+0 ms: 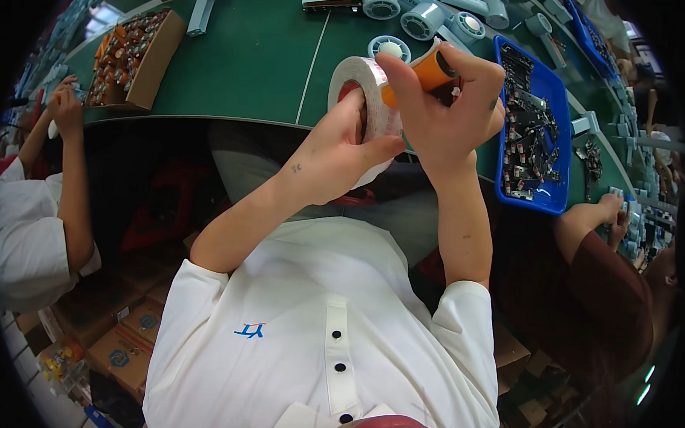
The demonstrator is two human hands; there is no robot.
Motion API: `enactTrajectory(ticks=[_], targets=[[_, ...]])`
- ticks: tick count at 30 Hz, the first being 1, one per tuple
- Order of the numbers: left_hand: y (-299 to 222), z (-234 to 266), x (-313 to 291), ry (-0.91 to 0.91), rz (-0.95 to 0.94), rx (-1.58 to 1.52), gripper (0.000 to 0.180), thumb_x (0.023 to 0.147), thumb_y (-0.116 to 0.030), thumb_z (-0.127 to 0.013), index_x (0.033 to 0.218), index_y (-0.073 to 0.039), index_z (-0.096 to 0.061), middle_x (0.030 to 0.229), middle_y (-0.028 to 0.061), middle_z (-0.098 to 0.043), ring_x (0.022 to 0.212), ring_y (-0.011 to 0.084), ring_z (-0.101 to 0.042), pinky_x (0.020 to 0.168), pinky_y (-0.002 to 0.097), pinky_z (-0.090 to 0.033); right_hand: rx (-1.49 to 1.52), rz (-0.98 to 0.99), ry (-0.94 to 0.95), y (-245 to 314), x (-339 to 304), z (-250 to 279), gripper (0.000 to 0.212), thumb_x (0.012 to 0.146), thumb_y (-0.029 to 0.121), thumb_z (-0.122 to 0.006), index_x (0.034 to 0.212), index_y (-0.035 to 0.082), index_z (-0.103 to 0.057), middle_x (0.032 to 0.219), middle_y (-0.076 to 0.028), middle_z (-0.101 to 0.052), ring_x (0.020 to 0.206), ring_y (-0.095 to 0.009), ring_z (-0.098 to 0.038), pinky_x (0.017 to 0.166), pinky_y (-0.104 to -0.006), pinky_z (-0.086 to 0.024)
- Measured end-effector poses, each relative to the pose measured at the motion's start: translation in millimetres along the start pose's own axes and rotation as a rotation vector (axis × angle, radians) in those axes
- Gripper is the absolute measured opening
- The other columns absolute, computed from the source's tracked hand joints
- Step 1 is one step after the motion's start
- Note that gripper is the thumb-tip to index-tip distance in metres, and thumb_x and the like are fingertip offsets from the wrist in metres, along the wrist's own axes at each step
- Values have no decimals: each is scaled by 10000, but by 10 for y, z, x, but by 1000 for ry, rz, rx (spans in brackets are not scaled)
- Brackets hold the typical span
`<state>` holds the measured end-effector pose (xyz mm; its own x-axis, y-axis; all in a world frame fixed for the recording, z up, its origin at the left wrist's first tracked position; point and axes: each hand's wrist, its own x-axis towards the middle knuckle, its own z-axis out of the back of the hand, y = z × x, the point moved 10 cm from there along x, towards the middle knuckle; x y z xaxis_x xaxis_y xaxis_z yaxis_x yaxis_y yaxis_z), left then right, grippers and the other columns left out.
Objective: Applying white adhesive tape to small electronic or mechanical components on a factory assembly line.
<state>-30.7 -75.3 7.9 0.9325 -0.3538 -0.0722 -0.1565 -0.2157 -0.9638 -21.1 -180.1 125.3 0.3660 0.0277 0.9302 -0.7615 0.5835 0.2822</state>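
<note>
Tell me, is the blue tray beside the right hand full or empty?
The blue tray is partly filled: dark parts lie inside, with blue bottom showing between.

You wear a white shirt (276, 385) that fills the lower middle of the frame. Its short left sleeve (196, 288) and right sleeve (466, 305) are plain, lightly creased and end near your elbows. Down the front runs a stitched white button strip (341, 391) with three round dark buttons (340, 367), and a white collar (297, 422) shows at the lower edge. Left of the strip sits a small blue emblem (250, 331) with a red stroke. Mid-frame, your trousers (410, 209) look dull grey. Your left hand (333, 157) and right hand (451, 131) are bare, with small dark marks on your left wrist and right hand.
</note>
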Motion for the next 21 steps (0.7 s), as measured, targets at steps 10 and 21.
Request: enactTrajectory(ticks=[10,21], targets=[[-182,82,-28,-122,-143,167,570,929,-69,-667,1411,-10,-370,1296,173,-555,1145,270,-575,997,381,-469,425,-492,107,-286,-15,-64,498,673,155,-938,1004,71,-575,758,3,-596,590,-73,-528,522,-185,-444],[-173,179,-20,-237,-197,218,576,925,-51,-653,1411,-16,-346,1303,196,-544,1151,306,-574,994,418,-462,199,-548,254,-318,-189,-14,483,641,208,-965,936,76,-606,763,-11,-607,554,-98,-472,472,-216,-389]])
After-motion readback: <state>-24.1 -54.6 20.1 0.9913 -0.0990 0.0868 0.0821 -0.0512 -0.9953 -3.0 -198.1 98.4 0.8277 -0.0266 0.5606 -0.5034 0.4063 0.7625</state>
